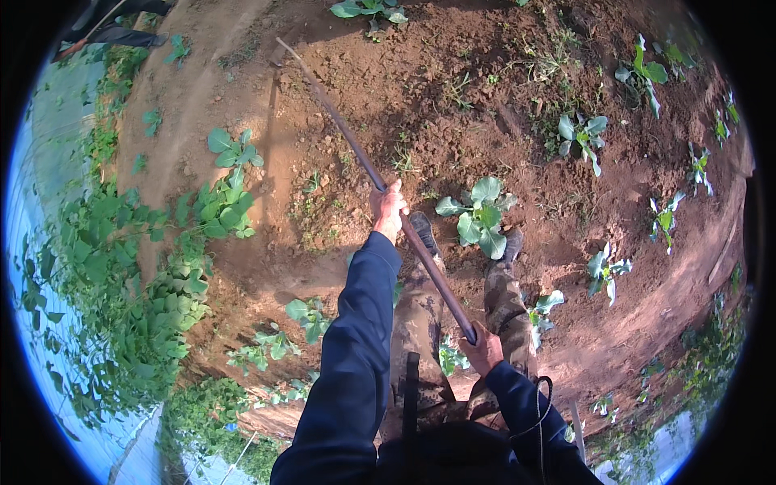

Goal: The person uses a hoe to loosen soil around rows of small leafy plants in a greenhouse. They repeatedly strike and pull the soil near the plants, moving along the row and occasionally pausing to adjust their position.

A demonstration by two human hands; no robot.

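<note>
A long wooden hoe handle (345, 127) runs slantwise from near my body to the upper left. My left hand (388, 209) is closed around its middle. Near the handle's lower end, my right hand (483, 350) grips it too. The hoe's small metal blade (278, 57) is at the far end, close to the reddish soil; whether it touches is not clear. A broad-leaved cabbage-like plant (485, 217) grows just ahead of my feet, to the right of the handle. Low weeds (402, 159) stand in the soil right of the handle's upper half.
More young cabbage-like plants (585, 138) grow in rows at the right, with another (235, 148) at the left. Dense leafy vines (115, 260) border the left beside plastic sheeting (63, 133). Another person's dark trouser leg (124, 35) shows at the upper left, near a second long handle (103, 21).
</note>
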